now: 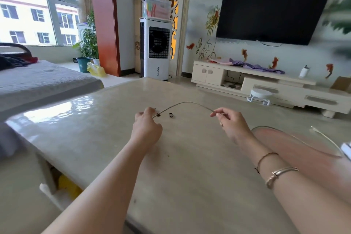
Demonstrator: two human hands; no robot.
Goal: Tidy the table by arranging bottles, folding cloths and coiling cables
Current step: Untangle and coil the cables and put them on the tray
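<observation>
Two hands: both raised over the tabletop [117, 157], a cable [187, 103] strung between them.
Left hand [147, 126]: fingers curled, pinching the cable near its end, beside a small dark fitting [158, 114] on the line.
Right hand [230, 122]: thumb and forefinger pinching the cable farther along; two bracelets [276, 174] on the wrist.
Cable: thin and grey, arching upward between the two grips, clear of the tabletop along that span.
Cable, remainder: a loop [292, 137] curves on the tabletop to the right of the right arm, toward the right edge; whether it joins the held span cannot be told.
Band [171, 115]: small dark ring lying on the tabletop, below the arch, between the hands.
Tabletop: pale, glossy, reflecting window light at left.
Background: television [273, 11] on the wall, low cabinet [252, 80] beneath it, air cooler [156, 49] by the doorway.
</observation>
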